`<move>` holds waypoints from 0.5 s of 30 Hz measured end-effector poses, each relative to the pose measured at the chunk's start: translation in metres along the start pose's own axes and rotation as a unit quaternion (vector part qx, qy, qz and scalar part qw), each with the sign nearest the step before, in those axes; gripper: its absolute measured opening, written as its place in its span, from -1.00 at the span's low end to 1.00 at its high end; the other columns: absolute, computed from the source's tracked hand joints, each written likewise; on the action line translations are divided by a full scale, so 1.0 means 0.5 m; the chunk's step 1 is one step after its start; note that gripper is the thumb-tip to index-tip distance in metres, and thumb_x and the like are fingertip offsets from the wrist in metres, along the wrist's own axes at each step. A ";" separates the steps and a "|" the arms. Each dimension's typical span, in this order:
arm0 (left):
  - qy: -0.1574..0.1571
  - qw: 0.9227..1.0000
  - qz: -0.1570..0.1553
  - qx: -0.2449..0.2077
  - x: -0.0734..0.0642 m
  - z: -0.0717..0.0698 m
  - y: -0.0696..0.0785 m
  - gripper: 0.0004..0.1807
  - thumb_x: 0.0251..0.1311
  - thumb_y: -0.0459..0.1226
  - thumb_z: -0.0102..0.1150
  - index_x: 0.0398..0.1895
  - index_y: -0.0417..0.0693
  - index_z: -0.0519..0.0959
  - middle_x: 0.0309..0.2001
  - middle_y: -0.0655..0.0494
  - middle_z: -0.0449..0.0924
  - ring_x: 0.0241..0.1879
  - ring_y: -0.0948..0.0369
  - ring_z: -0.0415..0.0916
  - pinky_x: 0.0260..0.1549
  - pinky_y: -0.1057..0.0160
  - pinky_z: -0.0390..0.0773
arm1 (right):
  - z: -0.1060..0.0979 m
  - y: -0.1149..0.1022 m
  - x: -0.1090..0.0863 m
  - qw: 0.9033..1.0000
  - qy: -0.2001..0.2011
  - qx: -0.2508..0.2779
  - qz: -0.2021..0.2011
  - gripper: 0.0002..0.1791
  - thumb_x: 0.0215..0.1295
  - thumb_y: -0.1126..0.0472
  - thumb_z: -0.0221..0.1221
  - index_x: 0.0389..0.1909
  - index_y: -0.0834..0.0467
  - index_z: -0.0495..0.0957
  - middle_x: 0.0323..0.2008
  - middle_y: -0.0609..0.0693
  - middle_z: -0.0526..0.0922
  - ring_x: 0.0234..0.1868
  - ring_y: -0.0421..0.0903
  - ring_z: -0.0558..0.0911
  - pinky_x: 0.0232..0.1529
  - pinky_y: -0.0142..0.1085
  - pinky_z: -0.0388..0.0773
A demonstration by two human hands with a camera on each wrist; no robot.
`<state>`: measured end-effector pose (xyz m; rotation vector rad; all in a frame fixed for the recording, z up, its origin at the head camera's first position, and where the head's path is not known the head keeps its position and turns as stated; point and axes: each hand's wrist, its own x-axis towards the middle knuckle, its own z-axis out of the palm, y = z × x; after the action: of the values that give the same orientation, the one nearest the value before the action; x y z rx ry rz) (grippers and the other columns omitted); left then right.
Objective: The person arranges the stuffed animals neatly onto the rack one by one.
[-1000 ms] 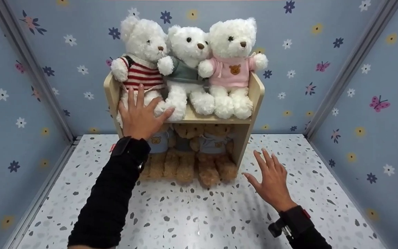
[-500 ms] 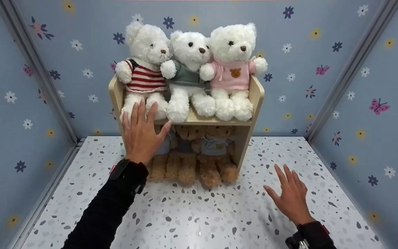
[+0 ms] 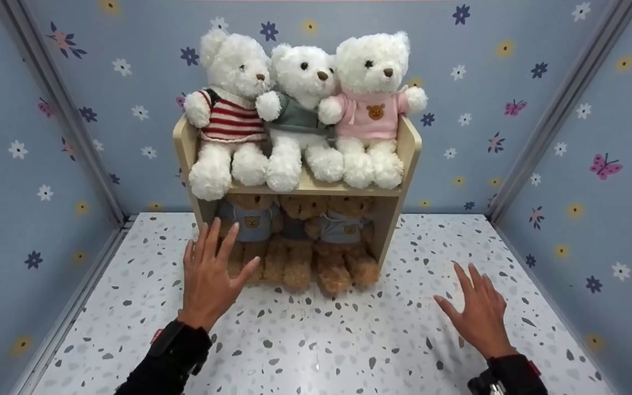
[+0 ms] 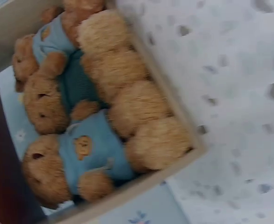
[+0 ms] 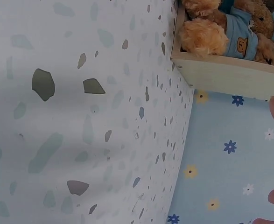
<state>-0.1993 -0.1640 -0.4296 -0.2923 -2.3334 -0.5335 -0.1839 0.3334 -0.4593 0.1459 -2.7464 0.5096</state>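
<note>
Three white teddy bears sit side by side on the top of a small wooden shelf (image 3: 316, 192). The left teddy bear (image 3: 235, 66) wears a red-and-white striped sweater, the middle teddy bear (image 3: 302, 118) a green top, the right teddy bear (image 3: 371, 118) a pink hoodie. Below them, three brown teddy bears (image 4: 104, 135) in blue and dark green tops fill the lower compartment. My left hand (image 3: 209, 280), fingers spread and holding nothing, overlaps the shelf's lower left front in the head view. Off to the shelf's right, my right hand (image 3: 478, 312) hovers with fingers extended, also holding nothing.
A white speckled tabletop (image 3: 316, 340) lies under the shelf. Blue flowered panels (image 3: 585, 181) stand behind and on both sides, joined by grey metal corner strips (image 3: 563, 104).
My left hand has come down and back from the striped-sweater bear's legs to in front of the lower compartment. My right hand has drawn back, down and to the right.
</note>
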 end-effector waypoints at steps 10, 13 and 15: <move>-0.090 0.990 -0.110 -0.018 -0.063 -0.025 -0.080 -0.06 0.32 0.20 0.17 0.61 -0.03 0.09 0.58 -0.25 -0.05 0.57 -0.18 -0.22 0.52 -0.10 -0.35 | 0.010 -0.002 0.004 1.000 -0.008 0.013 -0.001 -0.08 0.32 -0.11 0.31 0.56 0.14 0.13 0.51 0.40 0.05 0.45 0.49 0.06 0.22 0.46 0.02; -0.105 0.986 -0.128 -0.017 -0.075 -0.030 -0.096 -0.03 0.31 0.23 0.15 0.61 -0.05 0.08 0.57 -0.28 -0.07 0.57 -0.20 -0.23 0.51 -0.13 -0.36 | 0.015 -0.004 0.004 1.000 -0.012 0.018 -0.003 -0.07 0.32 -0.12 0.31 0.57 0.13 0.13 0.52 0.39 0.03 0.46 0.48 0.05 0.23 0.46 0.01; -0.110 0.984 -0.136 -0.010 -0.083 -0.033 -0.106 -0.02 0.30 0.24 0.15 0.61 -0.06 0.08 0.57 -0.29 -0.06 0.56 -0.22 -0.21 0.51 -0.15 -0.34 | 0.018 -0.005 0.005 1.000 -0.017 0.020 -0.004 -0.07 0.32 -0.13 0.30 0.57 0.12 0.13 0.53 0.38 0.03 0.47 0.49 0.04 0.25 0.46 0.00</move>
<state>-0.1783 -0.2209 -0.4629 -0.0404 -2.6035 -0.6882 -0.1884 0.3277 -0.4655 0.1779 -2.7674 0.5651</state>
